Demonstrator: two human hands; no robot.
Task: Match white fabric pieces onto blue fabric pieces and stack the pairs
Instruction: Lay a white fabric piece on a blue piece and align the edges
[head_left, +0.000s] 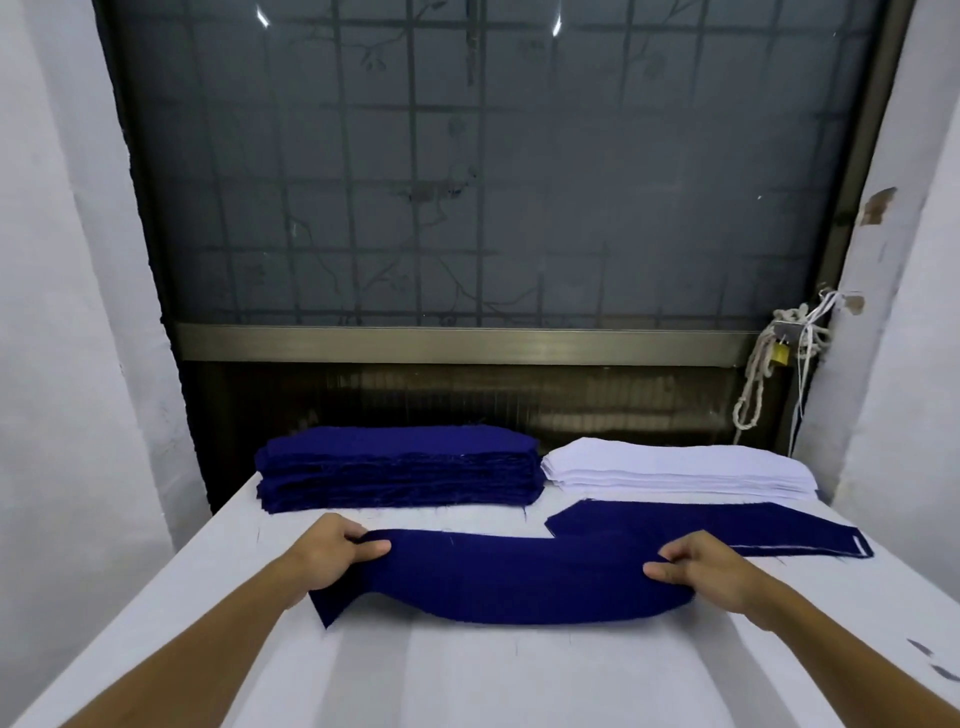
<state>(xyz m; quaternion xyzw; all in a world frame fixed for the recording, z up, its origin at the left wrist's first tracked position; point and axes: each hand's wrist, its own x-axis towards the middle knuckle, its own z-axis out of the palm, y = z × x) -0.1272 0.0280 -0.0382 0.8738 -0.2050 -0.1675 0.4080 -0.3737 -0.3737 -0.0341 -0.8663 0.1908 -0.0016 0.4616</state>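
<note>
Head view: both hands hold one blue piece (509, 577) low over the tabletop (467, 675), its long axis running 9 to 3 o'clock. The left hand (332, 551) has its grip pinched on the 9 o'clock end; the right hand (701, 564) has its grip clamped on the 3 o'clock end. The white stack (675, 467) lies at 1 o'clock from the piece, nearer the right hand, so that hand probably fetches the match. The blue stack (400, 467) sits at 11 o'clock. A flat pair (727, 525), white edge showing, lies just beyond the right hand.
</note>
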